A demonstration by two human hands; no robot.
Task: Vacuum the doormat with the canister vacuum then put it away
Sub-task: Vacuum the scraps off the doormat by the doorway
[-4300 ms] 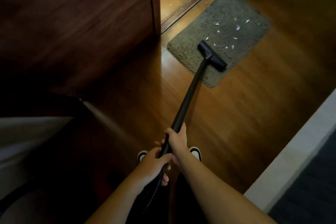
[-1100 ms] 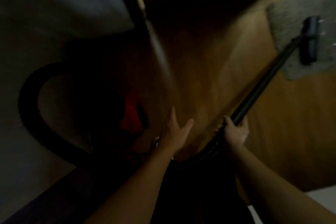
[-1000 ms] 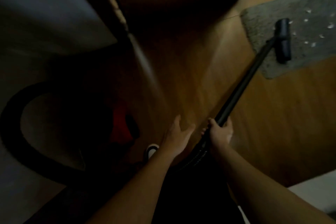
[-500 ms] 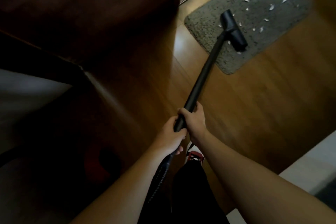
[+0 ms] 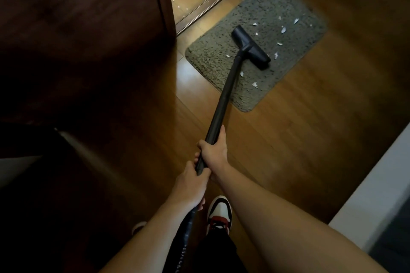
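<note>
Both my hands (image 5: 200,166) wrapped round wand (image 5: 224,97); right hand leads. Wand runs forward-right to head (image 5: 251,47) on doormat (image 5: 286,15), scraps (image 5: 283,29) beyond.

Left hand (image 5: 190,184) back gripping wand (image 5: 224,95)

**One head cam, tilted forward and down**

Only one view is given, so nothing is shared with a second one. The scene is seen from head height through a wide-angle lens, aimed forward and down at the floor (image 5: 288,150). The left hand (image 5: 190,182) and right hand (image 5: 214,150), wrapped round the wand (image 5: 224,95), are caught close, mid-frame. The mat (image 5: 277,6) is seen farther off, upper right.
</note>
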